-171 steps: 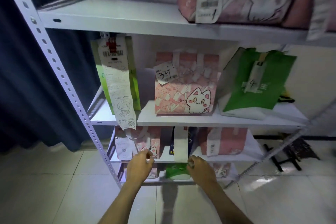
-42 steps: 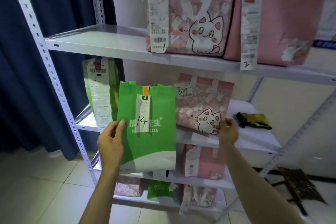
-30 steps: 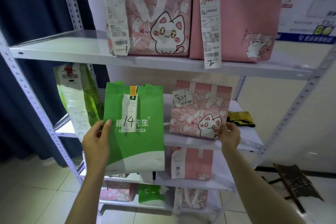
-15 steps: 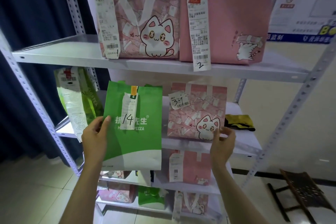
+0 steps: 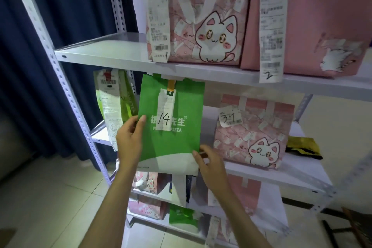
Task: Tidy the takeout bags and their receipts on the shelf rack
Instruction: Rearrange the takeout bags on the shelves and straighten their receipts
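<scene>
I hold a green pizza takeout bag (image 5: 177, 106) upright in front of the second shelf (image 5: 281, 173). A white receipt marked 14 (image 5: 165, 112) hangs down its front. My left hand (image 5: 130, 141) grips the bag's left edge. My right hand (image 5: 209, 165) grips its lower right corner. To the right on that shelf stands a pink cat bag (image 5: 253, 133) with a tag reading 34 (image 5: 230, 118). At the shelf's left end stands a light green bag (image 5: 124, 96) with a long receipt (image 5: 110, 106).
The top shelf (image 5: 120, 54) carries two pink bags with receipts marked 1 (image 5: 159, 16) and 2 (image 5: 271, 26). A yellow-black item (image 5: 304, 148) lies at the second shelf's right. Lower shelves hold several more bags. A dark curtain (image 5: 40, 66) hangs at the left.
My right hand left the pink cat bag and moved left onto the green bag's lower right corner. The green bag rose slightly; the view moved closer.
</scene>
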Available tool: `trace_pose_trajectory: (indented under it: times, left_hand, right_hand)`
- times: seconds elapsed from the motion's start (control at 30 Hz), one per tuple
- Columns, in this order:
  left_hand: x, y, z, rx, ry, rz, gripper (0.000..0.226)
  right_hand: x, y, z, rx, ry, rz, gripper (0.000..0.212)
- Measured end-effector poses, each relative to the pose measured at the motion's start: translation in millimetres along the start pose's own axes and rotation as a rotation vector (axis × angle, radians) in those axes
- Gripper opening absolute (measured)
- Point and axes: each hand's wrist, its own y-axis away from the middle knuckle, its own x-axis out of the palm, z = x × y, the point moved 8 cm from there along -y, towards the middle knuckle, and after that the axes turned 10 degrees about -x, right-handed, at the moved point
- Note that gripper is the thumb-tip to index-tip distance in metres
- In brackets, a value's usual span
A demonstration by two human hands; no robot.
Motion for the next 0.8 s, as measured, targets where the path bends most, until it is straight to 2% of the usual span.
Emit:
trace_pose_trajectory:
  times: [0.13, 0.27, 0.47, 0.67, 0.8]
  left_hand:
    - [20.9, -40.7, 25.9, -0.047, 0.050, 0.130, 0.021]
    - [38.1, -65.1, 55.9, -0.055, 0.099, 0.173, 0.024]
    - [59.3, -79.2, 92.7, -0.055, 0.120, 0.170, 0.019]
    - [71.9, -96.2, 114.4, -0.068, 0.056, 0.115, 0.032]
    - [82.1, -105.6, 122.8, -0.057, 0.028, 0.144, 0.034]
  right_hand:
    - [10.7, -21.6, -13.1, 0.029, 0.063, -0.108, 0.016]
    - [25.9, -29.3, -32.5, 0.083, 0.169, -0.215, 0.024]
    - [45.7, -30.7, -45.3, 0.200, 0.121, -0.323, 0.014]
    - [62.7, -44.3, -68.7, 0.288, 0.223, -0.329, 0.008]
    - [67.8, -47.9, -76.3, 0.326, 0.238, -0.351, 0.004]
